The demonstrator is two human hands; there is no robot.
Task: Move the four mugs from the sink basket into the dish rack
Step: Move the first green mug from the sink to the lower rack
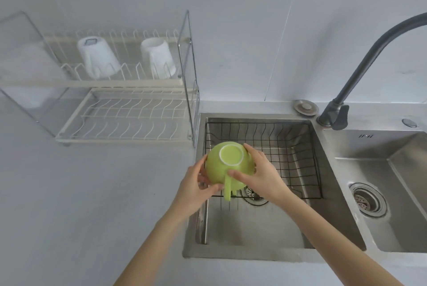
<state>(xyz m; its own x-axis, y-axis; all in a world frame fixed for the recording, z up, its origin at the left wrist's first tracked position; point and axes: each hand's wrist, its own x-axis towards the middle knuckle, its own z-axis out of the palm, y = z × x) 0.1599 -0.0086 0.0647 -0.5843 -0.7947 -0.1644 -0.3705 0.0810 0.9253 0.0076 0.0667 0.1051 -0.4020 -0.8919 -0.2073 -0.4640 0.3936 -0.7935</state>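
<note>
Step in hand, we judge: carrying a mug to the rack. Green mug point(227, 165) is upside down, handle toward us, over the sink basket's point(288, 147) left edge, clasped between left hand point(198, 184) and right hand point(261, 170). Two white mugs point(98, 57) sit on the dish rack point(129, 82) upper tier. Next: swing left and up, set down rim-down w/o knocking them.

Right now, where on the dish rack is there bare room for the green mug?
The lower tier is bare across its whole width. On the upper tier, a gap lies between the two white mugs; left of them looks free too. Both hands hold the green mug.
</note>
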